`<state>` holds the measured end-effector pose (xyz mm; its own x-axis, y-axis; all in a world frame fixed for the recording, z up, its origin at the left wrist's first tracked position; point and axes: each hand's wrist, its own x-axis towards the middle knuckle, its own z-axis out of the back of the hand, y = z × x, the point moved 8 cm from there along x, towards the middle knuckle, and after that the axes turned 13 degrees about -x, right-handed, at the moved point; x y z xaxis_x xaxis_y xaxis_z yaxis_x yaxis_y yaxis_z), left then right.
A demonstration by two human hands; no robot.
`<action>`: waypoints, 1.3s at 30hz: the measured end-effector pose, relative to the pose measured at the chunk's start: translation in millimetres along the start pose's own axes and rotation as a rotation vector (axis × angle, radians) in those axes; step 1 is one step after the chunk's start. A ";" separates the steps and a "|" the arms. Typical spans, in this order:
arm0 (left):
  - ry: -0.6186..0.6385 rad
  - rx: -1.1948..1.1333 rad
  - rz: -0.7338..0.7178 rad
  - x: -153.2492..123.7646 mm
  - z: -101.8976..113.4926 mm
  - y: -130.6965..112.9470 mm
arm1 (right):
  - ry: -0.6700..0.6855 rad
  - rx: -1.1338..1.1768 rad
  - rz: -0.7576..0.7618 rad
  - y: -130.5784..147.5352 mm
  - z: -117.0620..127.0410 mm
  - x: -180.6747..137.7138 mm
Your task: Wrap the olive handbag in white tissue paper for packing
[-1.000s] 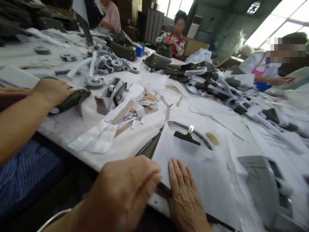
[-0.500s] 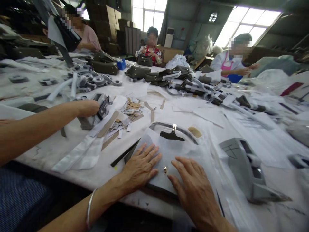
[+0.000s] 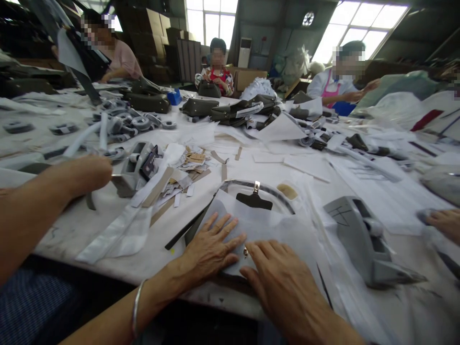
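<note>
A dark handbag lies on the table in front of me with a thin white sheet over its front. Through the sheet pokes a small gold metal clasp. My left hand rests flat on the sheet, left of the clasp, fingers spread. On the other side my right hand lies on the sheet with fingers stretched, their tips beside the clasp. Above the sheet's top edge shows a dark flap tab with a gold fitting, inside the wrapped arched handle.
Grey tape dispensers stand at right and left. Paper scraps lie between. A co-worker's arm reaches in from the left; another person's hand is at the right edge. Dark bags and several people are farther back.
My right hand has slid left, its fingertips now at the clasp. The co-worker's arm at left has drawn back from the tape dispenser. A hand has appeared at the right edge.
</note>
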<state>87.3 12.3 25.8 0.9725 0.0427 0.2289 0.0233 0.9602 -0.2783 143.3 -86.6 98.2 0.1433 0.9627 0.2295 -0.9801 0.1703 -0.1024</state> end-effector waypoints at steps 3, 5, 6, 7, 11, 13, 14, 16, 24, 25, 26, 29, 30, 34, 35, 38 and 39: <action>-0.041 0.011 -0.003 -3.8 -1.8 0.2 | -0.022 0.027 0.007 7.3 -13.0 19.1; -0.067 0.036 0.018 -10.0 -2.7 1.8 | 0.007 0.045 0.011 9.8 -38.3 22.2; -0.070 0.052 0.031 -13.8 -2.7 2.6 | 0.030 0.056 0.012 10.0 -51.5 21.1; -0.067 0.067 0.046 -17.6 -1.8 3.1 | 0.048 0.068 0.012 9.6 -62.5 19.0; 0.001 0.041 0.106 -18.8 20.2 -0.6 | 0.076 0.099 0.011 6.3 -78.9 10.4; 0.059 -0.049 0.140 -3.7 39.0 -7.0 | 0.076 0.108 0.012 5.4 -77.1 9.4; 0.070 -0.108 0.154 7.6 48.6 -10.9 | 0.073 0.114 0.008 4.9 -75.6 9.8; -0.010 -0.233 0.165 33.9 66.6 -17.5 | 0.056 0.128 0.000 4.5 -71.9 12.0; -0.001 -0.471 -0.094 69.0 1.6 -18.9 | 0.000 0.073 -0.021 -11.5 -51.9 -12.1; -0.015 -0.450 -0.091 66.7 -3.2 -16.4 | -0.004 0.023 -0.013 -21.0 -48.5 -25.1; -0.019 -0.429 -0.090 65.0 -6.4 -15.6 | -0.018 -0.029 0.002 -32.4 -42.9 -39.4; -0.012 -0.388 -0.089 64.3 -9.3 -18.1 | -0.082 -0.112 0.078 -67.2 -7.2 -71.6; -0.015 -0.384 -0.078 65.1 -8.7 -18.7 | -0.084 -0.117 0.103 -74.1 9.5 -72.9; -0.038 -0.379 -0.026 66.1 -3.5 -20.6 | -0.203 -0.103 -0.012 -65.9 88.0 -18.2; -0.046 -0.390 -0.018 65.4 -1.4 -21.4 | -0.218 -0.059 -0.036 -54.6 98.1 5.5; -0.109 -0.435 0.001 63.6 6.3 -22.0 | -0.178 0.057 -0.022 -20.7 78.8 71.5; -0.126 -0.442 -0.002 63.7 7.2 -21.8 | -0.155 0.091 -0.049 -18.4 57.3 84.7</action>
<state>147.1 -4.0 53.2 0.9374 0.1004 0.3333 0.1479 0.7519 -0.6425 165.6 -20.2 175.1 0.1755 0.9085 0.3792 -0.9818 0.1901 -0.0011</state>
